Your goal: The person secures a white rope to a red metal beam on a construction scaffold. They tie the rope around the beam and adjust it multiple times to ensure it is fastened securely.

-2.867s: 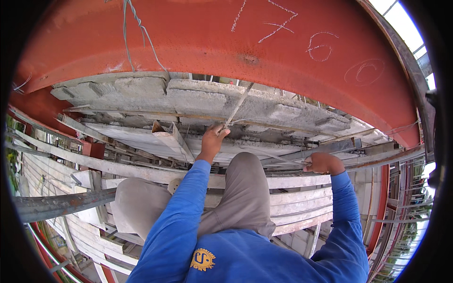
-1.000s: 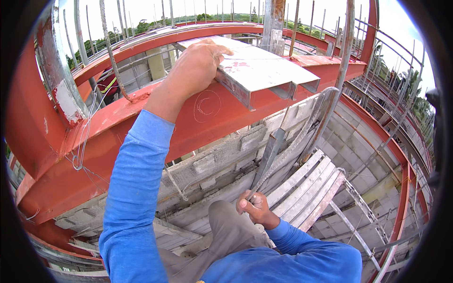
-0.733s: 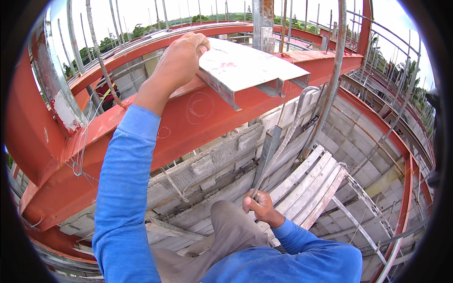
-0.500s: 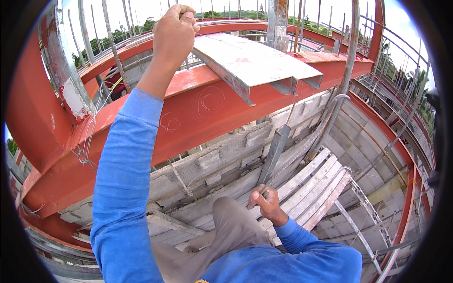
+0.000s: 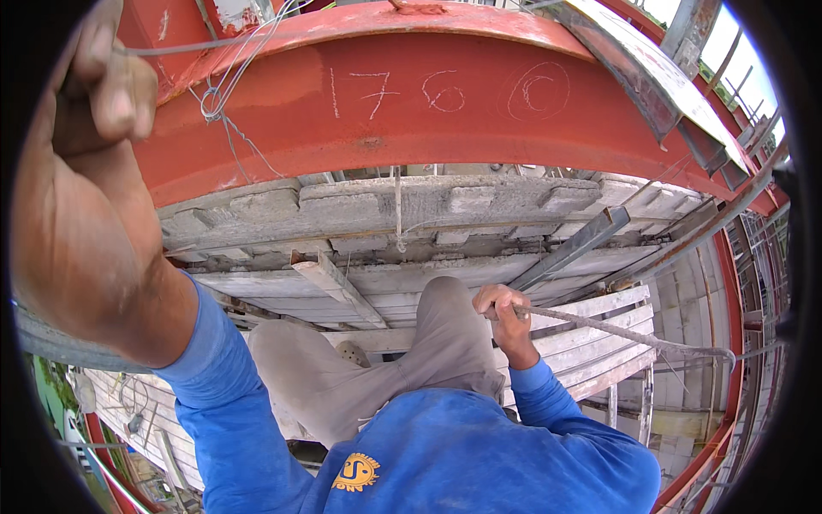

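Observation:
My left hand (image 5: 98,197) is raised close at the far left, its fingers curled closed. From those fingers a thin grey wire (image 5: 193,45) runs right, in front of the red steel beam (image 5: 377,94). Low and right of my knee, my right hand (image 5: 507,317) is closed around a ribbed steel bar (image 5: 616,330). The bar stretches right to a bent end and crosses above the pale wooden planks (image 5: 591,338). Chalk marks show on the beam's face. A loose bundle of tie wire (image 5: 214,103) hangs at the beam's left part.
Beyond my knees runs a rough concrete block wall (image 5: 342,210). A metal channel (image 5: 569,248) leans near my right hand, and another short channel (image 5: 338,287) lies left of it. White-topped metal sections (image 5: 659,77) rest on the beam at upper right. A red curved beam (image 5: 730,343) bounds the right side.
My left hand has come down and left, nearer to me. The bar in my right hand has swung from pointing up and right to nearly level. My view has turned left and down.

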`<state>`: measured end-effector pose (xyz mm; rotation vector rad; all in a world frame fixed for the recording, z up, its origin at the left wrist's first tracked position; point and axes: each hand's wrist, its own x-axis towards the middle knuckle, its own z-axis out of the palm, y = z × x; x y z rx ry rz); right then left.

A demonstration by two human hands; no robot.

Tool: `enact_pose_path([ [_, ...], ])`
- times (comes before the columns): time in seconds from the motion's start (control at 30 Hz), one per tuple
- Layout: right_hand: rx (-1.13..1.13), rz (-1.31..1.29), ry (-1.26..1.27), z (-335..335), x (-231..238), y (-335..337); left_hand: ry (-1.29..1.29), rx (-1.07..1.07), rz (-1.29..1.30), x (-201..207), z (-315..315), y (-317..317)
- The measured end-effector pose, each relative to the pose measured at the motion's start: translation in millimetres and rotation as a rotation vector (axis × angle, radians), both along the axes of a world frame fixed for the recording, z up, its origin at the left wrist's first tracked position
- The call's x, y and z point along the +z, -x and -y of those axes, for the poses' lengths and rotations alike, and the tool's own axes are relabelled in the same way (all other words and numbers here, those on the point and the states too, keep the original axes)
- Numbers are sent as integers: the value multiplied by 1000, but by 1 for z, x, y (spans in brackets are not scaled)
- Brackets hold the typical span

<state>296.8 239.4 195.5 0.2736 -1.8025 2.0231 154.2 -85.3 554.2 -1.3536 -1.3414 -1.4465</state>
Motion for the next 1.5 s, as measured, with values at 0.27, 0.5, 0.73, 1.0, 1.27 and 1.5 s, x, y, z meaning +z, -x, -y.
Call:
enact_pose_path([
  [0.27, 186, 289, -151, 63, 14, 45, 894, 430, 618, -179, 43, -72],
  [0.5, 656, 571, -324, 119, 8, 75, 754, 463, 879, -293, 50, -75],
  [0.73, 886, 457, -300, 157, -3, 98, 154, 569, 1354, -341, 67, -72],
  [1.0, 998, 557, -177, 184, -3, 121, -259, 350, 1352, -361, 31, -55],
  [1.27, 801, 569, -481, 166, -13, 148, -72, 421, 1543, -373, 33, -40],
  [1.5, 929, 356, -686, 142, -21, 190, -311, 168, 1636, -388, 22, -41],
])
